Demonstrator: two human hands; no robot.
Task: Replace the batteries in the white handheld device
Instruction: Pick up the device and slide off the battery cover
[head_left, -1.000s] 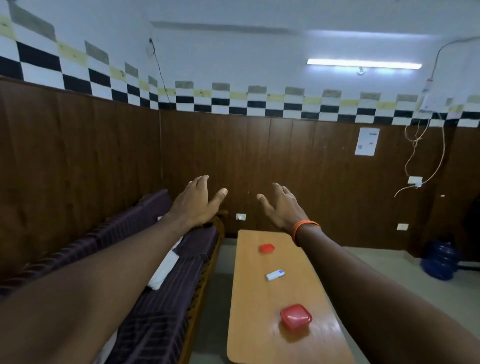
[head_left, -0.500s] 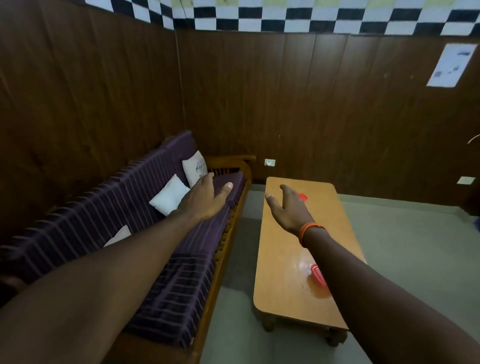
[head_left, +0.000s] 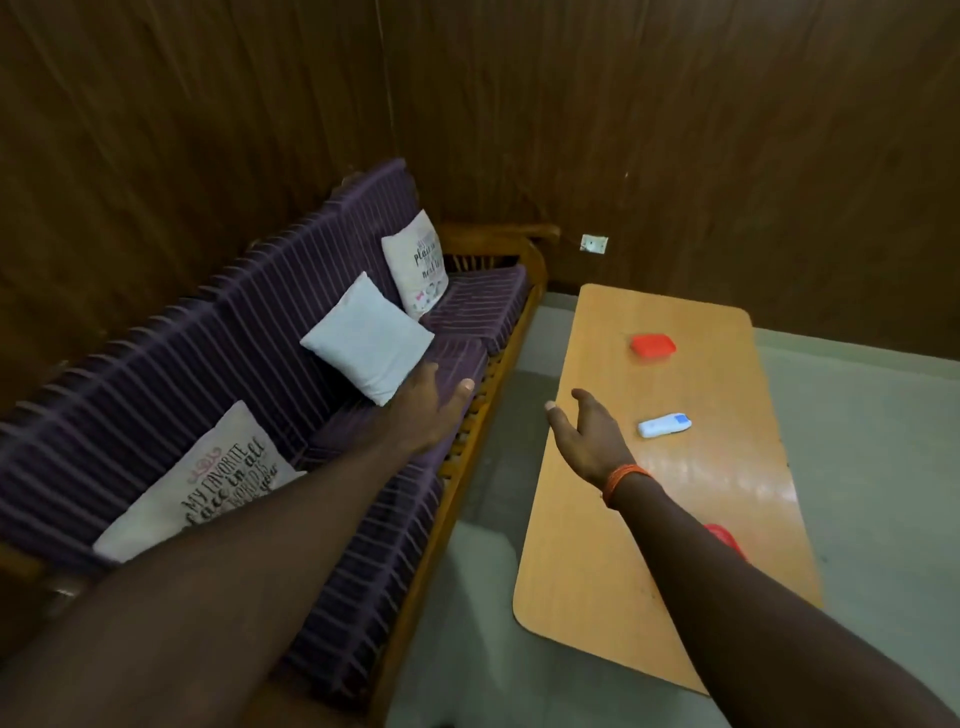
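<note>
The white handheld device (head_left: 664, 425), with a blue patch at one end, lies on the long wooden table (head_left: 597, 545). A red container (head_left: 653, 346) sits farther back on the table, and another red container (head_left: 727, 541) shows partly behind my right forearm. My right hand (head_left: 592, 439) hovers open over the table's left side, just left of the device, not touching it. My left hand (head_left: 431, 408) is held out open above the sofa's front edge, holding nothing.
A purple striped sofa (head_left: 260, 364) with a wooden frame runs along the left, carrying three white cushions (head_left: 366, 338). Dark wood panelling covers the walls, with a socket (head_left: 594, 243) low down. A strip of grey floor (head_left: 483, 545) separates sofa and table.
The view has tilted down, from the wall and ceiling to the sofa and table. Both hands stay outstretched and open; the white device is now uncovered beside my right hand.
</note>
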